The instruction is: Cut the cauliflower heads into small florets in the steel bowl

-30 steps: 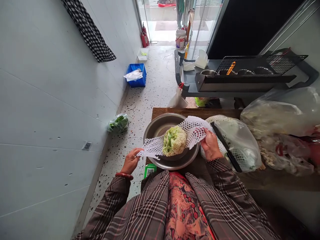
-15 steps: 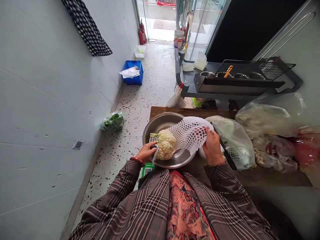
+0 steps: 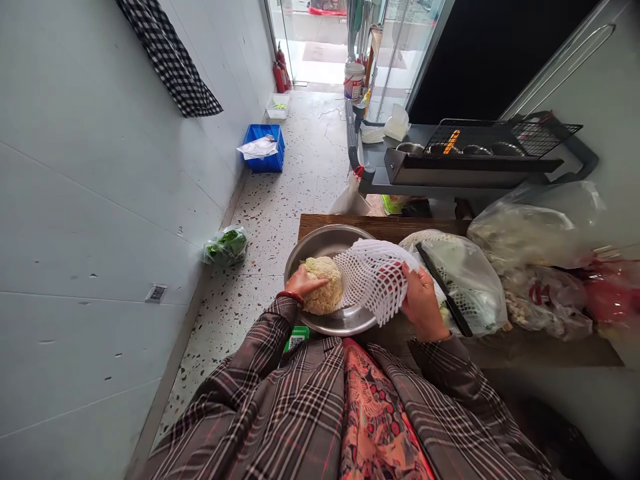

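Observation:
A pale cauliflower point(image 3: 327, 283) lies in a round steel basin point(image 3: 341, 233) on the wooden table. My left hand point(image 3: 302, 283) rests on its left side, the thumb across the top and the other fingers partly hidden behind it. A white foam net sleeve point(image 3: 377, 273) stretches from the cauliflower's right side out over the basin's rim. Its far end is pinched in my right hand point(image 3: 421, 300), between thumb and fingers. Just right of that hand, a clear plastic bag point(image 3: 470, 280) holds netted produce, with a long black strip point(image 3: 444, 290) lying across it.
More plastic bags of food point(image 3: 540, 227) crowd the table's right side. Beyond it stands a dark cart point(image 3: 450, 175) with a rack of metal containers. On the floor at left are bagged greens point(image 3: 226, 245) and a blue crate point(image 3: 265, 160). A green QR card point(image 3: 297, 337) is below the basin.
My left hand has shifted from the cauliflower's lower left up onto its side and top. The cauliflower has turned and moved slightly left. The net at its left side no longer shows.

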The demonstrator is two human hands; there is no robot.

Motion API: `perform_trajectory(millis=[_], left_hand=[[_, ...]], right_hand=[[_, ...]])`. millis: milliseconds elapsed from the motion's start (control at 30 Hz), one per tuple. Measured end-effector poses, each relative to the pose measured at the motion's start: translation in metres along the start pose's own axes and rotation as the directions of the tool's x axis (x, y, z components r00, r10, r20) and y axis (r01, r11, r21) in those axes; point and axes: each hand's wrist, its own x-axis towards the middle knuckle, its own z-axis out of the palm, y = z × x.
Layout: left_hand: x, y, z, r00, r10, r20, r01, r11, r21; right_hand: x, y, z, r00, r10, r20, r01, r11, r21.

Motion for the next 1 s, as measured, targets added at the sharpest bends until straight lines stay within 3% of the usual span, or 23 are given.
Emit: perform_trajectory(millis=[100, 233, 400, 500, 633, 767, 1000], left_hand=[[-0.003, 0.002, -0.003, 1.0, -0.002, -0.007, 0.002, 1.0, 0.001], [-0.031, 0.01, 0.004, 0.983, 0.179, -0.03, -0.175, 0.979, 0.108], [-0.06, 0.027, 0.017, 0.925, 0.364, 0.107, -0.378, 0.87, 0.316], [-0.059, 0.046, 0.019, 0.93, 0.328, 0.167, -0.368, 0.826, 0.426], [-0.039, 0.069, 0.019, 0.976, 0.17, 0.133, -0.214, 0.851, 0.48], [-0.02, 0.072, 0.02, 0.982, 0.062, 0.176, -0.136, 0.883, 0.449], [-0.027, 0.063, 0.037, 0.922, 0.316, 0.224, -0.371, 0.887, 0.274]], right_hand=[[0.0, 0.0, -0.008, 0.999, -0.003, -0.048, 0.004, 1.0, 0.014], [0.003, -0.004, -0.02, 0.992, -0.007, -0.127, 0.013, 0.999, 0.046], [0.002, -0.013, -0.025, 0.988, 0.003, -0.154, 0.012, 0.996, 0.092], [-0.005, -0.019, -0.021, 0.993, 0.034, -0.112, -0.022, 0.994, 0.105], [-0.017, -0.025, -0.018, 0.997, 0.08, -0.008, -0.078, 0.992, 0.098], [-0.023, -0.028, -0.022, 0.991, 0.13, 0.017, -0.131, 0.987, 0.09], [-0.019, -0.037, -0.037, 0.992, 0.074, -0.104, -0.063, 0.992, 0.108]])
